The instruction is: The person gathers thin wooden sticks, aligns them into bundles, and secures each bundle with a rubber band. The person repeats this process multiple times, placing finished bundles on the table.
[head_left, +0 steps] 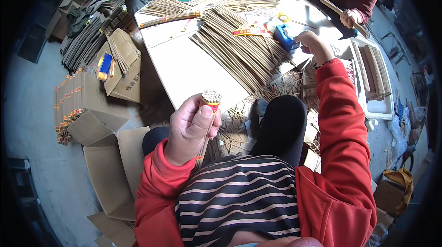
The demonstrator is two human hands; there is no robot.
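My left hand (191,125) is closed around a bundle of incense sticks (212,96), held upright in front of my chest. Its top ends face up, and a red and yellow paper band wraps it just below them. A second band shows lower down, under the hand. My right hand (314,46) reaches out over the table's right side, its fingertips pinched at the end of a blue tape dispenser (284,38). Whatever lies between those fingertips is too small to make out. Many loose incense sticks (239,46) lie spread beside the dispenser.
On the white table (177,69) lie a banded bundle (170,19), red paper strips (248,31) and a tape roll (283,17). Open cardboard boxes (103,173) and stacked bundles (69,104) stand at left. A white tub (381,109) is at right. Two other people sit across the table.
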